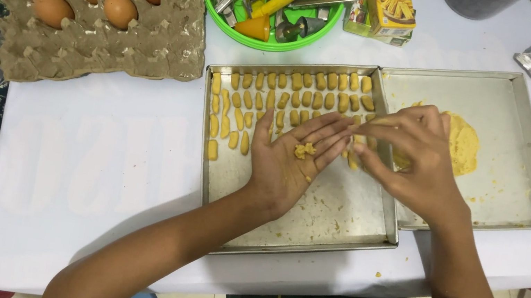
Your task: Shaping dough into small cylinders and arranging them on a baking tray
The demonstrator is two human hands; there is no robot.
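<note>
Yellow dough pieces [287, 96] in metal tray [309, 229], crumbs [304, 151] on left hand [292, 160].

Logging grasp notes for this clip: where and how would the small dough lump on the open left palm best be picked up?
Pinch the dough lump at its two sides with fingertips, coming from above. It lies loose on the upturned left hand, so only its top and sides are free. The right hand is right beside it.

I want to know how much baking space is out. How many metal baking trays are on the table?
2. One tray lies under the left hand, with rows of dough pieces. The second tray adjoins it on the right, holding a dough lump behind the right hand.
</note>
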